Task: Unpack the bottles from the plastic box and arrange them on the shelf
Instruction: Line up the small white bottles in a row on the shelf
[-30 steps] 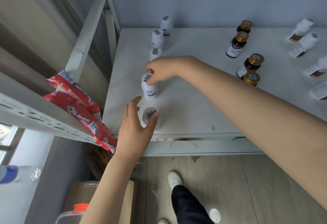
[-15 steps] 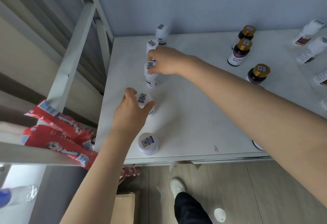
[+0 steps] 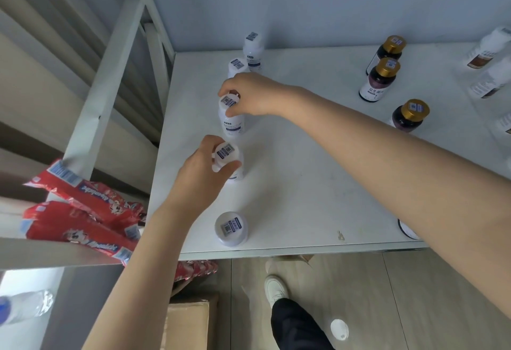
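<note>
Both hands hold upright white bottles on the shelf (image 3: 304, 183): the left hand (image 3: 204, 175) grips the nearer bottle (image 3: 227, 152) by its cap, and the right hand (image 3: 254, 95) pinches the next bottle (image 3: 232, 125) just behind. Their row runs straight back toward the wall (image 3: 304, 4), with two more bottles (image 3: 253, 52) beyond.

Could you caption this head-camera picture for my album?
Left hand grips one white bottle, right hand the next white bottle, in a row on the shelf.

shelf (image 3: 304, 183) centre open, white bottle row (image 3: 233, 127) left
</note>
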